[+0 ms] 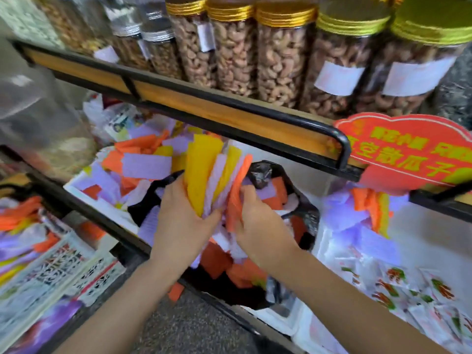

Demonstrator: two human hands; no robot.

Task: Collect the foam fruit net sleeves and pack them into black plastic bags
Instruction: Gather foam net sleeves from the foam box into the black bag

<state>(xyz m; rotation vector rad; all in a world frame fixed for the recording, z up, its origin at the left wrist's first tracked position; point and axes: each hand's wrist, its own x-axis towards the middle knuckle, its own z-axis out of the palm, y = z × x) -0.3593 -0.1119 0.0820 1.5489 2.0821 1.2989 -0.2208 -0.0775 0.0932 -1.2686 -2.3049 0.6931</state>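
Left hand [178, 215] and right hand [258, 221] clasped round a fanned bundle of flat, ribbed foam sleeves [204, 175], yellow, lilac and orange, just above a crinkled, glossy black bag [260, 175] partly filled with more.

A fanned bundle of yellow, lilac and orange foam net sleeves [204, 180] stands upright over the open, part-filled black plastic bag [263, 173].

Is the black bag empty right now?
No, orange and purple foam sleeves lie inside the open black bag.
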